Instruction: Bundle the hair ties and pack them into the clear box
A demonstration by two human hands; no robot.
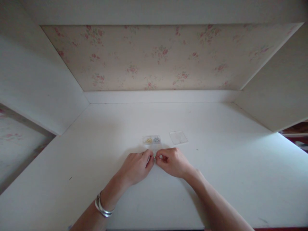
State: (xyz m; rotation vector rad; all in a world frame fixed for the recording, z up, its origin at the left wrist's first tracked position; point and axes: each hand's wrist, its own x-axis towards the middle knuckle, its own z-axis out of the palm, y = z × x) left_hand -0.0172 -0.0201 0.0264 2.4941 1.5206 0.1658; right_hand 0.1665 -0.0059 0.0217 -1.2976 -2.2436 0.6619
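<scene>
Both hands pinch one tiny item | left hand [136, 166], right hand [172, 162] fingertips closed together, item too small to identify | clear box [152, 141] open at 12 o'clock, lid [178, 137] off at 1 o'clock | coloured bits remain inside

White desk [72, 166] alcove, floral wallpaper [156, 57] behind (faded pink roses)

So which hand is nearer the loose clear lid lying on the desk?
Right. The right hand lies just below the clear lid, slightly to its left. The left hand sits farther left, below the small clear box, its fingertips meeting the right hand's.
</scene>
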